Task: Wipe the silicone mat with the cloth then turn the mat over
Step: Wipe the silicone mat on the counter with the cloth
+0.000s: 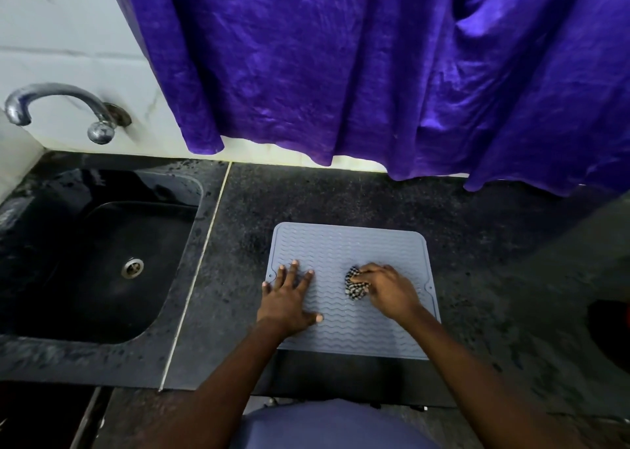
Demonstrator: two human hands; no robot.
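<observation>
Mat (pixel 354 257): grey-blue silicone, wavy ribbed face up, lying flat on the dark speckled bench (pixel 477 244). Its near edge sits close to the bench's front edge; its far edge is well short of the wall. Small notch visible on the left and right edges.

Left hand (pixel 289 298): flat on the left part of the mat, palm down, fingers spread wide and pointing away from the body, thumb out to the right. Its grip is wide, with nothing held; the little finger lies at the mat's left edge.

Right hand (pixel 388 290): on the mat right of centre, fingers curled around a bunched cloth (pixel 354 286). The grip is closed on the cloth, which is black-and-white checked, pokes out to the left of the fingers and presses against the mat surface.

The two hands are apart, with bare ribbed mat between them.

Surroundings: black sink (pixel 102 254) with metal drain set into the bench to the left, past a pale seam. Chrome tap (pixel 61 109) on the white tiled wall above it. Purple curtain (pixel 375 73) hangs behind the bench, hem just above the back edge.
</observation>
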